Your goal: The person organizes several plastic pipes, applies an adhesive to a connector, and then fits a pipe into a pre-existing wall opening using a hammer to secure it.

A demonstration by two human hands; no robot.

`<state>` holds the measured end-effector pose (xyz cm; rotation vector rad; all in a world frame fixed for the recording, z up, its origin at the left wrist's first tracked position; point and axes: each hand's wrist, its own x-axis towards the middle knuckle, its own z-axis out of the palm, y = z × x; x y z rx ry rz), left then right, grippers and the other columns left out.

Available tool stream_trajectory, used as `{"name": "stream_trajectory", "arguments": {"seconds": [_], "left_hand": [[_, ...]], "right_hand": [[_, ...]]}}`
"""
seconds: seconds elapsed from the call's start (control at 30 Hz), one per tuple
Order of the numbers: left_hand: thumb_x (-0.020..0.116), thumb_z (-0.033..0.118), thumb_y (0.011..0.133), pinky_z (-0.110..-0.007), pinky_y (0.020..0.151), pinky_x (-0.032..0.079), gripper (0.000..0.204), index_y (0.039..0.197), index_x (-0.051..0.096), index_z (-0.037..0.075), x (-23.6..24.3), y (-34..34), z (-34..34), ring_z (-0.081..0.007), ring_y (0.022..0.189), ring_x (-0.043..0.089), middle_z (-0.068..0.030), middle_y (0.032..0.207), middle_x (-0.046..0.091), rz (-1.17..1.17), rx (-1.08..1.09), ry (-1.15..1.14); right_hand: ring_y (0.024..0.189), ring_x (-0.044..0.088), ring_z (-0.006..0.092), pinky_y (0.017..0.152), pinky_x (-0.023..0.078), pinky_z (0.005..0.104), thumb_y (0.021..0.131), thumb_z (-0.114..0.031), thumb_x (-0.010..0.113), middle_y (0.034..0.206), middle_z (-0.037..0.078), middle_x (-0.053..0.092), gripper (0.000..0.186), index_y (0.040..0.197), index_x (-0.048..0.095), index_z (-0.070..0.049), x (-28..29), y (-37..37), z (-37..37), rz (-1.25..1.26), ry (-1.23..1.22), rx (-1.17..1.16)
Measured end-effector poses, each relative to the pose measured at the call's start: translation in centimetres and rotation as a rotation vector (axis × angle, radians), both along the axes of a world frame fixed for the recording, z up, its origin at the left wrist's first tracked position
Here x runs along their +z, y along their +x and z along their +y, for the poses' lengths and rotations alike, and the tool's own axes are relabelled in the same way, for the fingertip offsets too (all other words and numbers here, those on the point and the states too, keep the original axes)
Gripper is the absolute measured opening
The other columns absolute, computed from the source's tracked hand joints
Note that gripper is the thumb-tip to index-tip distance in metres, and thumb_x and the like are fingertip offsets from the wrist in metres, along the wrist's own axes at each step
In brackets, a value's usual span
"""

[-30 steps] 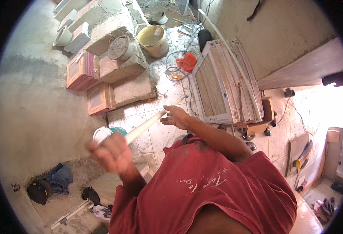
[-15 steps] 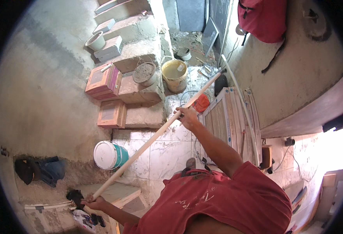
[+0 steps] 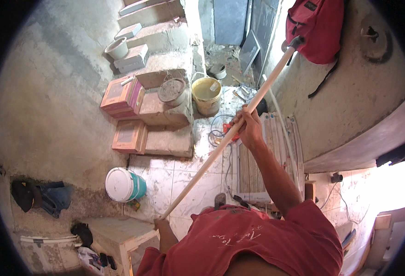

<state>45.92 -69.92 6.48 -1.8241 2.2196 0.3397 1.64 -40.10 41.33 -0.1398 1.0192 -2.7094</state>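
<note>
Floor (image 3: 191, 186): white tile, grey veining, smudged. On it: one teal bucket (image 3: 126, 185), white lid on, near the left wall; one yellowish bucket (image 3: 206, 97) (its handle raised), just beside the steps; one dark cable (image 3: 214, 123), looped; one orange-red bag (image 3: 227, 129), partly hidden.

Steps (image 3: 168, 143): concrete, rough-edged. Lowest: one box (image 3: 129, 136), at the wall end. Next: stacked boxes (image 3: 119, 97); one grey-crusted bucket (image 3: 171, 93), near them. Higher: grey blocks (image 3: 132, 60); one pale pot (image 3: 116, 48), close by.
</note>
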Motion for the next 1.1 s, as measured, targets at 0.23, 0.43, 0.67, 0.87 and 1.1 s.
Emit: {"name": "stream_trajectory", "arguments": {"seconds": [0.23, 0.43, 0.67, 0.87, 1.1], "left_hand": [[0.064, 0.030, 0.083, -0.041, 0.069, 0.052, 0.038, 0.104, 0.048, 0.002, 0.1, -12.6, 4.4, -0.0332, 0.074, 0.062, -0.0158, 0.086, 0.060, 0.248, -0.680, 0.194], [0.055, 0.039, 0.091, -0.034, 0.074, 0.053, 0.052, 0.126, 0.044, 0.003, 13.8, -25.3, 11.7, -0.0221, 0.089, 0.061, -0.0133, 0.103, 0.059, 1.017, -0.136, 1.138], [0.044, 0.043, 0.095, -0.040, 0.103, 0.034, 0.064, 0.138, 0.029, -0.003, 40.1, -29.7, 18.8, -0.0270, 0.121, 0.046, -0.0194, 0.132, 0.045, 1.647, -0.924, 1.350], [0.043, 0.047, 0.094, -0.039, 0.107, 0.026, 0.071, 0.141, 0.024, -0.003, 43.9, -30.6, 20.3, -0.0260, 0.128, 0.037, -0.0181, 0.134, 0.040, 1.683, -1.076, 1.203], [0.035, 0.050, 0.096, -0.029, 0.085, 0.040, 0.061, 0.131, 0.039, 0.001, 41.2, -31.2, 20.9, -0.0151, 0.094, 0.051, -0.0087, 0.099, 0.053, 1.835, -1.055, 1.263]], "right_hand": [[0.065, 0.052, 0.0155, 0.067, 0.053, 0.0351, 0.095, -0.016, 0.044, 0.070, 0.005, 0.048, 0.013, 0.097, 0.043, -0.004, 2.0, 4.7, 0.2, 0.254, 0.135, 0.051], [0.064, 0.049, 0.0116, 0.067, 0.048, 0.0329, 0.093, -0.018, 0.049, 0.070, 0.002, 0.049, 0.012, 0.089, 0.047, -0.008, -5.0, 8.7, 1.9, 0.276, 0.541, 0.047], [0.063, 0.048, 0.0121, 0.058, 0.042, 0.0310, 0.087, -0.024, 0.062, 0.066, 0.001, 0.052, 0.024, 0.075, 0.055, -0.004, -10.1, 12.7, 3.2, 0.333, 0.869, 0.123], [0.057, 0.046, 0.0149, 0.054, 0.040, 0.0341, 0.086, -0.029, 0.063, 0.059, 0.007, 0.047, 0.032, 0.072, 0.054, -0.002, -13.6, 12.9, 3.3, 0.408, 1.011, 0.200], [0.062, 0.054, 0.0223, 0.060, 0.044, 0.0397, 0.085, -0.031, 0.063, 0.067, 0.014, 0.054, 0.032, 0.084, 0.054, -0.001, -16.8, 12.4, 2.8, 0.501, 1.090, 0.142]]}}
